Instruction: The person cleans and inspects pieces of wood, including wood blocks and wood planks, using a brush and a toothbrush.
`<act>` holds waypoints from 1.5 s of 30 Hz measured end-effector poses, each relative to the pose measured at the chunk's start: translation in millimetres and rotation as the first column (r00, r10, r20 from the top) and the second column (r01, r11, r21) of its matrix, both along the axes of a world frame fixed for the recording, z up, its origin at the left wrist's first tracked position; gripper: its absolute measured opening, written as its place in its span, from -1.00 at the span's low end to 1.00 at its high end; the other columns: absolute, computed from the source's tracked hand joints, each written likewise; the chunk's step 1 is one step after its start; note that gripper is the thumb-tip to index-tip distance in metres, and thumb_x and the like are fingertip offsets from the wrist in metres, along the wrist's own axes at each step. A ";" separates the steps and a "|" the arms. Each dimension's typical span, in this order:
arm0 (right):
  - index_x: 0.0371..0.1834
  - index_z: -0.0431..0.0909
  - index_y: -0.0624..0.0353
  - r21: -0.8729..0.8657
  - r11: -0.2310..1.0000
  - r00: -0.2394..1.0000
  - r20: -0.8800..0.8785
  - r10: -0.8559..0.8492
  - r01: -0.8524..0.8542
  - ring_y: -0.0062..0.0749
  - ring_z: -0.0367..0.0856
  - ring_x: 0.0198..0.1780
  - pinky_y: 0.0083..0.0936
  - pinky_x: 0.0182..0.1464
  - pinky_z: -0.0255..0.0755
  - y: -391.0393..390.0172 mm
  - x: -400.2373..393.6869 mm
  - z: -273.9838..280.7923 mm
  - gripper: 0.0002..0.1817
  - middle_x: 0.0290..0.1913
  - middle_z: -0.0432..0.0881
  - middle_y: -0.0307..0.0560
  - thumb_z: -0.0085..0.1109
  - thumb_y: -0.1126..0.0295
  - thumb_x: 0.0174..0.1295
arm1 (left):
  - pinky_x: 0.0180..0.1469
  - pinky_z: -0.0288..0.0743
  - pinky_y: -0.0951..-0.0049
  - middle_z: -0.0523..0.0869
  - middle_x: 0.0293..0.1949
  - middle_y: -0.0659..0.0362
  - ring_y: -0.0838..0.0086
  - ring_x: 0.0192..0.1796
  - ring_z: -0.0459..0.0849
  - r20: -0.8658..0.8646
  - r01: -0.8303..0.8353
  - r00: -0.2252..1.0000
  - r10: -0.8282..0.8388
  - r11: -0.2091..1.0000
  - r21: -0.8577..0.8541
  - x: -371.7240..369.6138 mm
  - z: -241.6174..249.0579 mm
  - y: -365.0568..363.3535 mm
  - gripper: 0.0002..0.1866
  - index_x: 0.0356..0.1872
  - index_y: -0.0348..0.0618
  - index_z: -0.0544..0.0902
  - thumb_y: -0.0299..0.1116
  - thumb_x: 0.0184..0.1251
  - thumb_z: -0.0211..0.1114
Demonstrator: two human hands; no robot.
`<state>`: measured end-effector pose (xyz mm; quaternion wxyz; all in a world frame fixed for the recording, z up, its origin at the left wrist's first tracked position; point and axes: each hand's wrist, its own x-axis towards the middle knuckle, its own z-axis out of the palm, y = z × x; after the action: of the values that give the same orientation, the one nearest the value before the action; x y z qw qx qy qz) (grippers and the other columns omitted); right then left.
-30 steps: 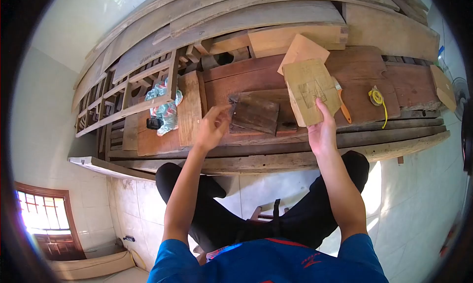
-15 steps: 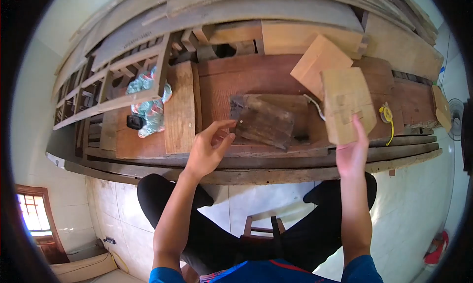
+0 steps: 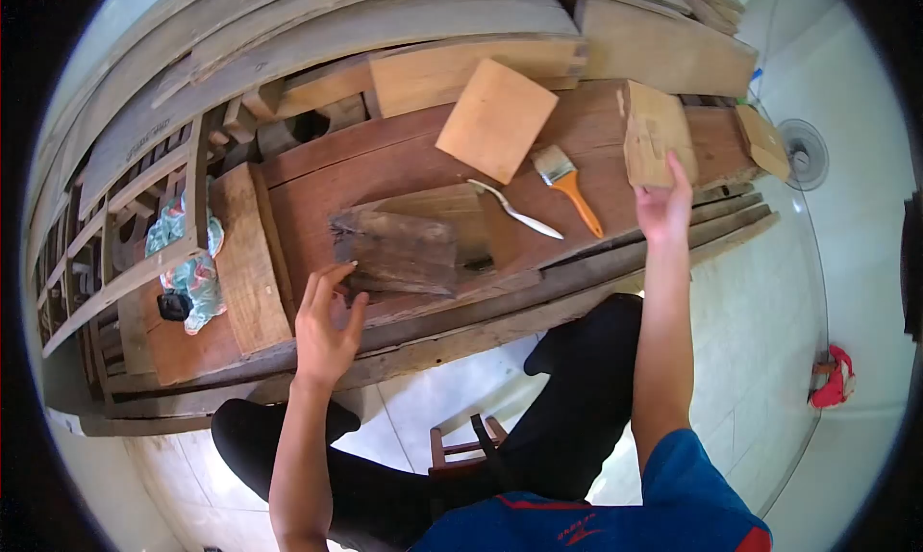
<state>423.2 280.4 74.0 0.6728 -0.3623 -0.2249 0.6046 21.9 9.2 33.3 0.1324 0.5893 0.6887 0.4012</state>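
Observation:
My right hand (image 3: 663, 206) grips the lower end of a light wooden block (image 3: 657, 134), holding it over the right part of the bench. My left hand (image 3: 327, 326) has its fingers apart, the fingertips right at the left end of a dark, weathered piece of wood (image 3: 404, 254). That piece lies partly over a lighter brown board (image 3: 461, 215). Between the two hands are a slim white-handled tool (image 3: 519, 213), which resembles a toothbrush, and a paintbrush (image 3: 574, 194) with an orange handle. Behind them rests a square, pale wooden board (image 3: 498, 119).
On the left, a slatted wooden frame (image 3: 197, 187) stands beside a thick plank (image 3: 255, 263) and a crumpled teal plastic bag (image 3: 197, 288) with a black object (image 3: 174, 307) near it. Long boards (image 3: 413, 33) are stacked along the back. A pedestal fan (image 3: 800, 156) is at the right.
The view has swung right. My right hand has carried the wooden block rightward and away, uncovering the paintbrush; the yellow tape measure no longer shows. My left hand stays by the dark wood.

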 end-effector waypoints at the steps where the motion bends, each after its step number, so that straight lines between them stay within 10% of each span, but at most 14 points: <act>1: 0.45 0.40 0.35 -0.024 0.997 0.984 -0.163 0.065 -0.070 -0.11 0.61 0.35 -0.21 0.38 0.58 11.4 12.2 -10.8 -0.39 0.34 0.62 0.01 0.32 0.29 0.43 | -0.02 0.63 0.25 0.68 0.05 -0.04 0.13 -0.10 0.70 -0.015 -0.003 1.000 0.003 1.000 -0.001 0.4 -3.3 0.0 -0.52 0.25 -0.22 0.61 -0.57 0.28 0.43; 3: 0.41 0.39 0.35 -0.084 0.985 0.928 -0.356 0.113 -0.152 -0.06 0.66 0.27 -0.17 0.29 0.70 21.4 26.2 -29.8 -0.48 0.27 0.64 0.13 0.15 0.28 0.50 | 0.17 0.57 0.15 0.58 0.27 -0.06 0.04 0.14 0.65 -0.084 -0.029 0.996 0.033 0.998 0.058 7.2 -7.1 -0.8 -0.45 0.31 -0.17 0.59 -0.55 0.27 0.44; 8: 0.34 0.47 0.27 -0.209 0.967 0.983 -0.134 0.123 -0.149 -0.07 0.66 0.27 -0.15 0.28 0.69 26.7 27.7 -66.1 -0.53 0.26 0.64 0.10 0.14 0.23 0.48 | 0.46 0.36 -0.05 0.32 0.57 -0.06 -0.10 0.47 0.40 -0.451 0.089 0.891 -0.059 0.995 0.045 21.5 -6.8 -3.7 -0.37 0.40 -0.06 0.55 -0.44 0.26 0.48; 15: 0.30 0.52 0.25 -0.129 0.977 0.965 -0.221 0.141 -0.172 -0.04 0.73 0.16 -0.29 0.21 0.69 24.1 30.9 -61.3 -0.53 0.19 0.70 0.09 0.06 0.14 0.52 | 0.54 0.27 -0.08 0.23 0.64 -0.04 -0.09 0.55 0.30 -0.439 0.008 0.898 -0.005 1.000 0.005 23.4 -5.0 -5.6 -0.27 0.48 -0.04 0.48 -0.41 0.25 0.51; 19: 0.29 0.54 0.22 -0.124 0.971 0.947 -0.277 0.162 -0.202 -0.07 0.74 0.13 -0.34 0.13 0.69 25.3 35.3 -63.9 -0.54 0.15 0.72 0.05 0.06 0.13 0.51 | 0.32 0.50 0.08 0.64 0.34 -0.05 0.05 0.29 0.63 -0.309 -0.035 0.946 0.099 0.978 0.207 14.7 -1.8 -3.2 -0.60 0.16 -0.17 0.71 -0.44 0.28 0.49; 20: 0.30 0.54 0.21 -0.130 0.970 0.947 -0.277 0.162 -0.204 -0.09 0.75 0.12 -0.34 0.13 0.69 25.9 35.9 -62.8 -0.54 0.15 0.72 0.04 0.07 0.12 0.51 | 0.00 0.63 0.28 0.79 -0.06 0.02 0.27 -0.08 0.77 -0.199 -0.120 0.961 0.194 0.936 0.330 8.6 -9.5 0.0 -0.81 -0.09 -0.25 0.75 -0.46 0.33 0.49; 23: 0.34 0.50 0.19 -0.150 0.968 0.961 -0.221 0.166 -0.202 -0.11 0.74 0.13 -0.32 0.13 0.68 25.3 37.4 -64.3 -0.51 0.16 0.71 0.01 0.09 0.11 0.49 | -0.25 0.58 0.45 0.73 -0.27 0.13 0.50 -0.31 0.68 -0.059 -0.389 0.921 0.384 0.910 -0.142 -32.5 -31.4 -13.2 -0.89 -0.18 -0.27 0.75 -0.45 0.40 0.47; 26: 0.42 0.40 0.16 -0.183 0.963 0.975 -0.134 0.176 -0.199 -0.12 0.66 0.26 -0.17 0.23 0.67 32.2 34.8 -73.0 -0.44 0.28 0.63 0.02 0.14 0.10 0.46 | -0.35 0.49 0.54 0.65 -0.34 0.21 0.66 -0.38 0.56 0.366 -0.265 0.888 0.280 0.960 -0.090 -40.0 -27.0 -15.2 -0.83 -0.02 -0.22 0.73 -0.49 0.44 0.43; 30: 0.49 0.34 0.15 -0.205 0.975 0.995 0.017 0.094 -0.088 -0.11 0.58 0.36 -0.07 0.33 0.61 32.5 25.9 -79.7 -0.36 0.38 0.55 0.01 0.24 0.12 0.43 | -0.33 0.51 0.55 0.72 -0.28 0.17 0.62 -0.38 0.60 0.144 -0.159 0.981 0.131 0.966 0.205 2.0 -6.5 -5.8 -0.55 0.30 -0.12 0.58 -0.55 0.43 0.42; 35: 0.55 0.26 0.21 -0.168 0.979 0.947 0.316 -0.058 0.116 -0.15 0.54 0.41 -0.07 0.42 0.52 42.2 23.5 -89.5 -0.23 0.44 0.49 0.02 0.43 0.27 0.34 | -0.44 0.43 0.51 0.60 -0.51 0.13 0.59 -0.52 0.49 -0.007 -0.067 0.998 0.069 0.990 0.126 6.3 -24.5 -8.6 -0.65 0.17 -0.10 0.68 -0.52 0.40 0.47; 40: 0.45 0.33 0.36 0.224 0.928 0.565 0.743 -0.360 0.297 0.08 0.58 0.37 -0.15 0.39 0.42 51.7 17.3 -97.5 -0.26 0.34 0.60 0.20 0.47 0.30 0.30 | -0.40 0.42 0.56 0.59 -0.51 0.23 0.65 -0.47 0.50 0.075 -0.120 0.991 0.113 0.987 0.103 -2.6 -29.7 -9.9 -0.64 0.27 -0.12 0.62 -0.53 0.51 0.36; 43: 0.35 0.42 0.35 0.313 0.895 -0.001 0.944 -0.329 0.318 0.19 0.60 0.32 -0.12 0.38 0.43 41.5 2.5 -88.9 -0.37 0.27 0.64 0.31 0.44 0.35 0.28 | -0.34 0.47 0.58 0.68 -0.35 0.22 0.66 -0.38 0.56 0.106 -0.109 0.990 0.089 0.973 0.202 -0.3 -22.4 -7.2 -0.60 0.38 -0.14 0.55 -0.53 0.59 0.26; 45: 0.31 0.48 0.24 0.270 0.949 -0.072 0.963 -0.261 0.164 0.22 0.60 0.28 -0.11 0.39 0.43 22.9 -12.2 -65.3 -0.40 0.24 0.65 0.26 0.43 0.44 0.18 | -0.33 0.49 0.58 0.70 -0.26 0.19 0.65 -0.35 0.59 0.109 -0.060 0.993 0.032 0.963 0.263 -1.0 -22.6 -7.9 -0.62 0.38 -0.18 0.54 -0.51 0.62 0.24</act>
<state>411.0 303.3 8.7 0.4037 -0.6911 -0.5982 0.0396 20.8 1.3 10.8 0.0785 0.5638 0.6343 0.5231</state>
